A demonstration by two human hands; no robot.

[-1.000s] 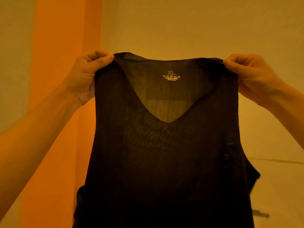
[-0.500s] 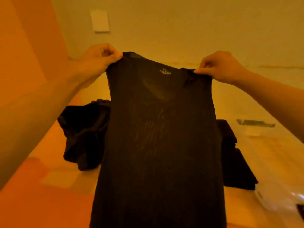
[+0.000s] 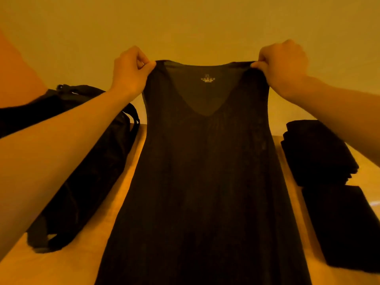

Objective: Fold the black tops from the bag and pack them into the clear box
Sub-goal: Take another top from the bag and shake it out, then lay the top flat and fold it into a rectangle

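A black sleeveless V-neck top hangs spread out in front of me over the table, its printed neck label facing me. My left hand pinches its left shoulder strap and my right hand pinches the right one. The black bag lies on the table to the left, partly behind my left forearm. On the right lie folded black tops: one pile further back and another nearer. The clear box is hard to make out.
The wooden table shows between the bag and the hanging top. A plain wall rises behind the table. A faint shiny patch at the far right edge may be clear plastic.
The view has tilted down from the wall to the table. The top, still held by both shoulders, has come lower over the table, and the hands have spread its straps wide again.
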